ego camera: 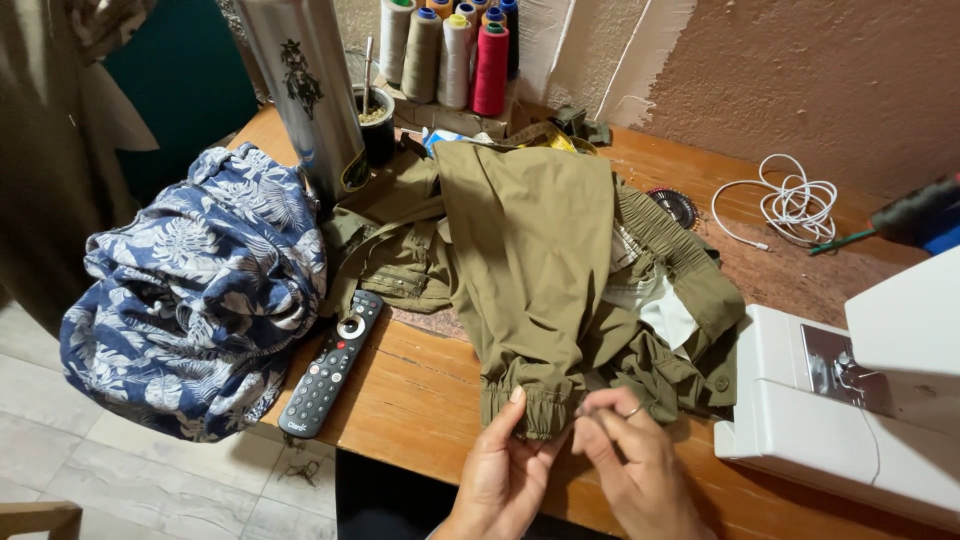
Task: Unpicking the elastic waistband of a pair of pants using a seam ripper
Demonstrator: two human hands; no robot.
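Olive trousers point(545, 270) lie heaped mid-table, gathered cuff point(527, 408) at the near edge where I reach it: my left hand point(503, 475) pinches the cuff, my right hand point(635, 465) pinches fabric beside, stretching the hem.

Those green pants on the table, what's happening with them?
A person has both hands on the olive green pants, which lie spread on a wooden table. The left hand and right hand pinch the gathered cuff at the table's near edge. A white sewing machine sits to the right, a remote control and blue floral fabric to the left.
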